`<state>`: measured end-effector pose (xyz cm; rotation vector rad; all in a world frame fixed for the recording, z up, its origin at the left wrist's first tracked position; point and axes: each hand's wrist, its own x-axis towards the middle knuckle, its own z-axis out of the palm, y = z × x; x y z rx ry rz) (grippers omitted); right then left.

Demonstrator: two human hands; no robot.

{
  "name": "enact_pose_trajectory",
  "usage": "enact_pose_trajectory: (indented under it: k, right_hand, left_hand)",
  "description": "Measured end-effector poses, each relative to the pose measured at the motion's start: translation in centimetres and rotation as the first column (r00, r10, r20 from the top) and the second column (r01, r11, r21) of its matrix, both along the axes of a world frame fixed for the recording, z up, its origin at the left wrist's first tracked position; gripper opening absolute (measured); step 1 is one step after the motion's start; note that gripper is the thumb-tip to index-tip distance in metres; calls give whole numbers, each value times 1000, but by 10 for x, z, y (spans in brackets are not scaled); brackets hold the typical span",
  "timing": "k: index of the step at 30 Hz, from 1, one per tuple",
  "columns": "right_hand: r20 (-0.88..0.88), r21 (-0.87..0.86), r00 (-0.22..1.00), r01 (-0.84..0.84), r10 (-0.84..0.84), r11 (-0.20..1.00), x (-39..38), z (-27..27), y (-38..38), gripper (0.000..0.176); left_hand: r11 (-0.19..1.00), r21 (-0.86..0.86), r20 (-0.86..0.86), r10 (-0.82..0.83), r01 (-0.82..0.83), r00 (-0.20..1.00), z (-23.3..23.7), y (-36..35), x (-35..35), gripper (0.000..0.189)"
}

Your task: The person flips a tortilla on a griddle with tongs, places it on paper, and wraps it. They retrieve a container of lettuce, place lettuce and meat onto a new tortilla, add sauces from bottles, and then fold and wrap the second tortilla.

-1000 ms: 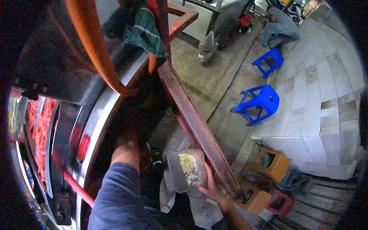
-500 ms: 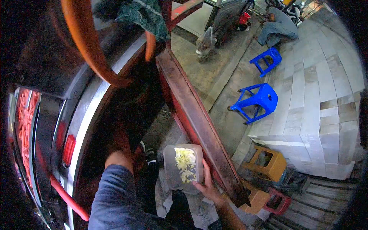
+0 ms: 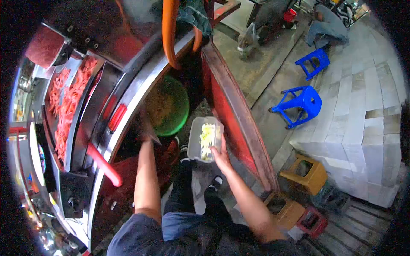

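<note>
My right hand (image 3: 220, 156) grips the right side of a translucent plastic container (image 3: 194, 138), its fingers wrapped around the edge. Pale yellow-green shredded vegetable (image 3: 208, 136) lies inside, mostly toward the right. My left hand (image 3: 148, 131) reaches into the dark space under the cart's counter. Shadow and motion blur hide its fingers. Just beyond that hand, a green basin (image 3: 184, 109) sits in the same space, with brownish contents I cannot make out.
Orange-red strips (image 3: 70, 106) fill a tray on the cart at left, near a red handle (image 3: 104, 165). A rusty red cart panel (image 3: 232, 115) stands to my right. Beyond are blue stools (image 3: 305, 104), yellow stools (image 3: 309, 177) and a crouching person (image 3: 328, 30).
My view has shifted, bringing more of the cart into sight. The green basin now shows clearly beyond my left hand. The container stays in my right hand.
</note>
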<state>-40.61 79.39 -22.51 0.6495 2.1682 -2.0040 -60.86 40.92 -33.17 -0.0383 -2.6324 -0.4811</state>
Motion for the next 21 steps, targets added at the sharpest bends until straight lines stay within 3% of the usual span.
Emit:
enact_pose_trajectory:
  k: [1,2,3,5,6,8,9,11,13,14,15,16,17,18,19,21]
  right_hand:
    - [27,-65,999,28,-27,997,-8,22,-7,87]
    - [54,-150,998,31,-23,988,-17,31,-14,87]
    - [85,-232,996,38,-18,972,-22,35,-20,87]
    - [110,-149,994,4,12,989,-36,36,-38,87]
    - [128,-59,991,-42,50,997,-45,37,-44,87]
    - [65,-67,997,-39,44,997,-60,31,-59,87]
    - [2,-71,999,-40,40,997,-66,27,-66,87]
    - [5,-53,998,-57,57,997,-80,26,-76,85]
    - [-138,-121,989,-69,52,990,-93,23,-86,85]
    - [-98,-107,994,-65,55,992,-98,30,-88,82]
    - [-106,-111,993,-57,45,992,-107,30,-91,82]
    - [-139,-173,990,-38,13,984,-113,29,-94,81]
    - [-173,-234,985,-23,-18,972,-119,27,-97,80]
    - [-182,-236,983,-20,-24,971,-130,23,-100,80]
    - [-146,-146,989,-15,-6,989,-136,13,-104,79]
    - [-99,-59,995,-10,4,998,-142,-1,-111,77]
  left_hand:
    - [955,-298,189,66,-6,980,20,2,27,56]
    - [825,-564,342,182,46,922,50,12,48,59]
    - [942,-235,636,337,-241,694,166,88,75,58]
    - [937,280,206,156,-211,966,202,110,94,46]
    - [938,280,203,152,-207,967,223,125,95,46]
    - [761,568,302,162,-314,939,255,147,97,29]
    - [806,563,163,112,-185,980,255,148,100,39]
    - [865,434,242,159,-253,957,270,154,97,38]
    - [892,333,317,200,-306,927,238,145,85,38]
    - [946,216,221,194,-242,956,210,131,77,41]
    - [949,214,213,186,-232,959,188,120,66,41]
    - [988,-107,282,135,-109,950,167,109,57,42]
    - [913,-405,357,111,46,928,140,97,48,43]
    - [998,43,130,-43,38,991,100,80,31,44]
    - [998,38,129,-51,47,990,106,84,24,44]
    - [941,-331,-190,-144,75,971,134,101,22,46]
